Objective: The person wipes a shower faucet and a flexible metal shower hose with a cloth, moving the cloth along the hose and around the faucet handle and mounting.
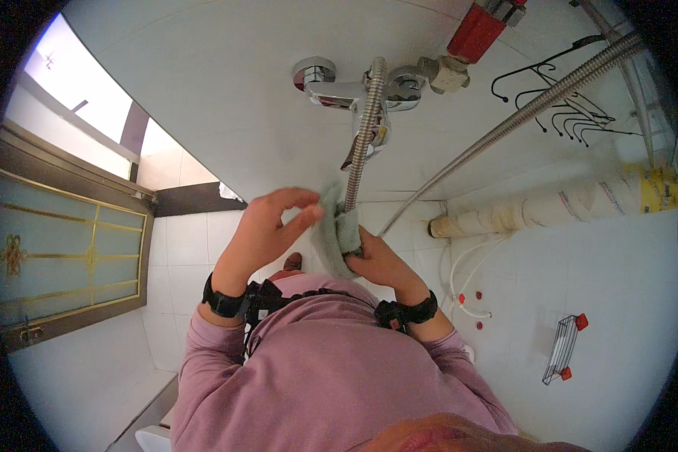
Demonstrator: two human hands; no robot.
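A pale green cloth (330,248) is folded around the lower part of a ribbed metal shower hose (363,141). My right hand (387,263) grips the cloth's folded right side against the hose. Just left of the cloth is my left hand (268,226), thumb and fingers curved and apart with nothing visible between them; whether its fingertips touch the cloth is unclear. Beyond the hands, a chrome shower mixer tap (333,93) is mounted on the white wall. The hose hangs in front of it, and a hose length rises toward the upper right.
Black hooks (570,107) and a red-bodied fitting (474,34) are at upper right. A thick wrapped pipe (520,217) runs along the right wall, near a wire rack (559,350). To the left stands a door with a glazed panel (62,243). White tiles (186,243) cover the floor.
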